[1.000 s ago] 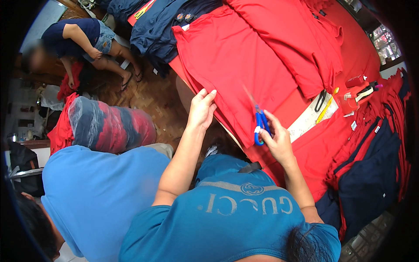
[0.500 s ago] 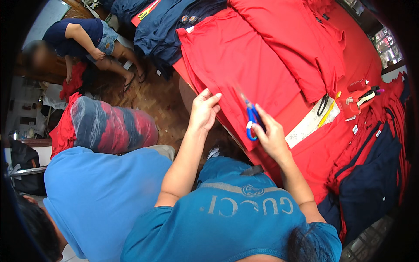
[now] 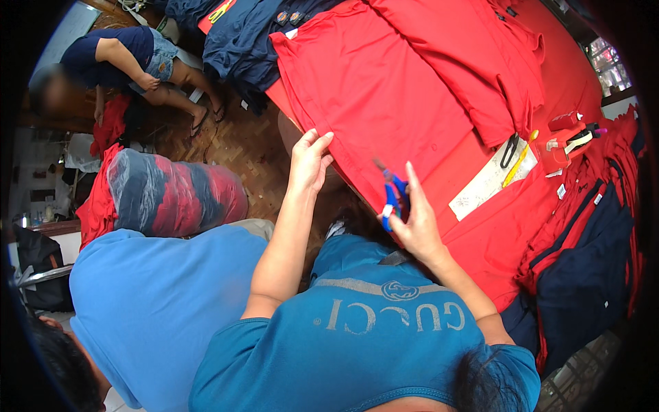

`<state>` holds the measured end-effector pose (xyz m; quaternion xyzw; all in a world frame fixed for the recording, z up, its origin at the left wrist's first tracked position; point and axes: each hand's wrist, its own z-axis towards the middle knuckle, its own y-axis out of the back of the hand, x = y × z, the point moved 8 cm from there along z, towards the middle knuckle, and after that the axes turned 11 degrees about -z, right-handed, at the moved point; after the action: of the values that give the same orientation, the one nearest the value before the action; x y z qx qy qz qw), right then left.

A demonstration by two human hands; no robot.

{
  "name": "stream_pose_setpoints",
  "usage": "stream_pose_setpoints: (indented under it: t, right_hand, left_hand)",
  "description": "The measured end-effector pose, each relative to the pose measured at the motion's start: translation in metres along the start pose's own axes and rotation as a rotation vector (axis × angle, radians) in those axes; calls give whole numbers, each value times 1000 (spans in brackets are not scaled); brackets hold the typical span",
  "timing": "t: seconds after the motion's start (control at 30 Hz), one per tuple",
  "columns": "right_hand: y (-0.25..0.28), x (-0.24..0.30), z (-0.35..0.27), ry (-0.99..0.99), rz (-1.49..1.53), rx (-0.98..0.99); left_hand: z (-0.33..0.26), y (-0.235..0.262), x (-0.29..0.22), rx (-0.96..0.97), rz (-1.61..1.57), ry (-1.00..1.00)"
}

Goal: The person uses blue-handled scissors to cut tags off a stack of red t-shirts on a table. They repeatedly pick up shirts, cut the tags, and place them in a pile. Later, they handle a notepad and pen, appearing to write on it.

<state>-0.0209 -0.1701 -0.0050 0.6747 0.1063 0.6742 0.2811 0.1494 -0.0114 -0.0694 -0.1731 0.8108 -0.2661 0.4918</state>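
My left hand is closed at the near left edge of a red garment, with thumb and fingertips pinching its hem. The garment lies spread flat on the red-covered table. In my right hand is a pair of scissors with blue handles, my thumb and fingers around the grips. Its blades point up and left, over the table's near edge and short of the left hand. Whether the blades are parted is hard to make out.
A white card bears a yellow tool and a black clip. Navy garments lie at the back; more hang at right. A blue-shirted person sits close at my left. Another person bends beyond a wrapped bundle.
Both hands have shifted slightly left. The right hand has turned, its index finger now pointing up, and the scissors have come a little lower. The left hand stays at the garment's edge.
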Motion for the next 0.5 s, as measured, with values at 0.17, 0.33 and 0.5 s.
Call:
stream_pose_setpoints:
  t: [0.17,0.33,0.5]
  right_hand:
    - [-7,0,-3,164,-184,-12]
    - [35,-24,11,-101,-115,-193]
    - [56,-51,17,-166,-199,-204]
  left_hand:
    - [14,-12,-14,39,271,-215]
    - [34,-59,-19,272,712,-324]
    - [32,-89,-4,526,1186,-375]
